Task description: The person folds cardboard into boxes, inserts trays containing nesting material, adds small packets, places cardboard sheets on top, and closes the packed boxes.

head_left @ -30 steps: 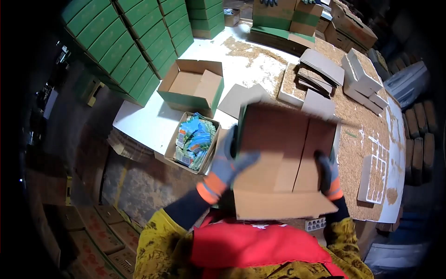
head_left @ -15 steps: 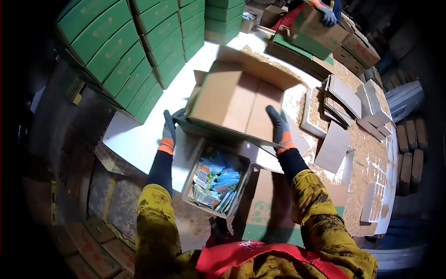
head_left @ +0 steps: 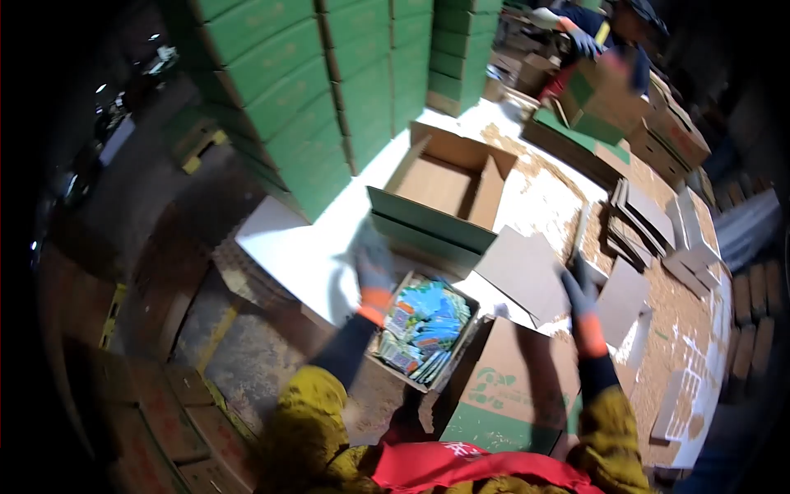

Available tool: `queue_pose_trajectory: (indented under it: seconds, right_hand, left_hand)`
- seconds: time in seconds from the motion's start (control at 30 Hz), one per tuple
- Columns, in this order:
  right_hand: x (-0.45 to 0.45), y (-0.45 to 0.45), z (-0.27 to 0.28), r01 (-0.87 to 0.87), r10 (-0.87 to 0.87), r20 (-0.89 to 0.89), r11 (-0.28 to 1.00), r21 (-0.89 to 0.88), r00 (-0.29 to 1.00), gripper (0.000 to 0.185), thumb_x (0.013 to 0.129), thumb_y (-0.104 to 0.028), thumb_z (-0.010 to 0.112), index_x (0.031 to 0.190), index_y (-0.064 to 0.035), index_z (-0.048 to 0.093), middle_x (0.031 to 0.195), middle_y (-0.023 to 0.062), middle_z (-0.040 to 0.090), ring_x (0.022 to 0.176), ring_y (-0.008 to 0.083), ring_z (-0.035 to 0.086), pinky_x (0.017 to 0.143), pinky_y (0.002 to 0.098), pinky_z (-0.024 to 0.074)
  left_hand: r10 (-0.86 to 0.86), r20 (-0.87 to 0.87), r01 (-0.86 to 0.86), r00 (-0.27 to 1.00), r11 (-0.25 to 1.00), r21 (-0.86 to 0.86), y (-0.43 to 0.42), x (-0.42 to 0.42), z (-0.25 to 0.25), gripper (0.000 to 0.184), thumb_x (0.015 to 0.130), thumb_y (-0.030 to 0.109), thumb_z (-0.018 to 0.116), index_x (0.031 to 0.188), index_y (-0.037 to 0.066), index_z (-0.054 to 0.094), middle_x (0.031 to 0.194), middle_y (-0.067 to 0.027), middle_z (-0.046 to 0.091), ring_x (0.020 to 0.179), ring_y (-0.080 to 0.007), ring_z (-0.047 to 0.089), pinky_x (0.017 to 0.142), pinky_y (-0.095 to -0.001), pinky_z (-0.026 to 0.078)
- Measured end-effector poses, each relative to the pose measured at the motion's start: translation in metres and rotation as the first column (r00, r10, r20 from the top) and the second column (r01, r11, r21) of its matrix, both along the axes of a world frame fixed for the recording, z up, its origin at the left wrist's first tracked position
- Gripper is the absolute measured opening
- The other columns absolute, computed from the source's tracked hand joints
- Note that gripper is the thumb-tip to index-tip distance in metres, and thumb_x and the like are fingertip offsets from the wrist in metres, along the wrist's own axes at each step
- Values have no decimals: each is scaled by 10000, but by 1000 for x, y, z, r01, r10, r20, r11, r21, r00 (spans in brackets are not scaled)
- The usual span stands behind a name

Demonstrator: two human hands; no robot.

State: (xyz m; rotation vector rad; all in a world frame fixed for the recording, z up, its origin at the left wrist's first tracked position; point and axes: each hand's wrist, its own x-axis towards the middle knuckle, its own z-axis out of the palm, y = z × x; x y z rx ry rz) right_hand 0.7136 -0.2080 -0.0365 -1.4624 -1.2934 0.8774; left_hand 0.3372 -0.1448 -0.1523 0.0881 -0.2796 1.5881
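An open cardboard box [head_left: 436, 233] with green sides stands on the white table, its flaps up and its inside bare. My left hand [head_left: 374, 267], in a grey glove with an orange cuff, is just below the box's left corner and beside a small carton [head_left: 467, 325] of blue and green packets [head_left: 426, 329]. Motion smears its fingers. My right hand [head_left: 581, 296], gloved alike, is open near the right edge of a flat grey cardboard sheet [head_left: 525, 273]; I cannot tell whether they touch. Neither hand is on the open box.
Stacked green boxes [head_left: 288, 90] rise at the left. A closed carton [head_left: 518, 379] with green print stands in front of me. Folded cardboard pieces [head_left: 638, 218] and white foam trays [head_left: 691, 239] lie at right. Across the table, another person [head_left: 605, 41] handles a box [head_left: 605, 99].
Both hands have let go of the open box, which now sits farther back on the table. My right hand has moved right, my left toward the packet carton. The view has shifted left.
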Motion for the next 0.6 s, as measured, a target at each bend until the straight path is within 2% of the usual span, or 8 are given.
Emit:
queue_pose_trajectory:
  seconds: [0.03,0.07,0.1,0.2,0.23,0.27,0.53,0.6]
  right_hand:
    - [22,-49,12,84,-76,-91,993,89,993,645,893,-169,572,1411,55,261,1452,183,317,1335,261,317,1093,352,243]
    - [56,-97,18,200,-210,151,976,82,966,633,876,-119,585,1409,34,279,1457,154,322,1334,245,317,1099,359,239]
    - [64,-144,41,293,-298,218,954,56,929,619,879,-120,589,1406,15,294,1459,132,327,1325,239,329,1097,356,247]
    - [217,-261,-116,706,-586,589,708,37,557,793,802,-252,720,1386,69,290,1427,223,303,1322,290,300,1090,383,262]
    - [201,-278,-91,473,-467,73,866,-165,881,866,758,-280,760,1376,93,282,1399,253,327,1310,327,305,1080,402,277]
    - [203,-292,-129,647,-585,402,762,-22,704,825,759,-240,759,1366,84,304,1324,222,431,1218,310,421,1014,393,360]
    - [191,-299,-2,528,-437,-422,840,126,795,460,873,-159,639,1264,24,480,1045,45,586,896,120,554,792,245,453]
    - [187,-306,57,354,-307,-284,926,132,908,377,922,-196,577,1230,14,519,1071,39,590,926,125,555,807,257,451]
  left_hand:
    - [-5,-709,-265,705,926,-270,-45,37,41,530,957,234,455,1408,14,285,1419,-118,361,1255,-203,400,1061,-352,298]
    - [174,-983,-227,-65,956,185,-87,66,59,615,922,349,469,1392,-9,297,1401,-164,372,1252,-277,398,1063,-406,275]
    - [393,-556,-42,-732,789,613,-129,96,76,718,887,464,483,1376,-32,308,1383,-210,384,1249,-351,396,1065,-460,253]
    - [152,-372,25,-916,945,325,-206,179,52,945,813,583,547,1420,-51,200,1397,-288,329,1294,-448,314,1088,-454,227]
    - [112,-382,-22,-917,944,329,-208,186,51,946,813,579,551,1422,-52,195,1402,-288,323,1294,-451,313,1087,-459,225]
    - [71,-397,-70,-915,941,330,-211,196,52,947,814,575,555,1423,-52,191,1407,-289,317,1294,-453,312,1086,-464,223]
    - [135,-814,-351,-565,854,385,-238,194,146,846,848,403,611,1442,-10,172,1408,-264,332,1283,-428,341,1045,-436,311]
    - [261,-441,-302,-859,438,847,-248,194,203,878,827,426,615,1430,-45,184,1434,-256,291,1239,-409,385,1075,-515,212]
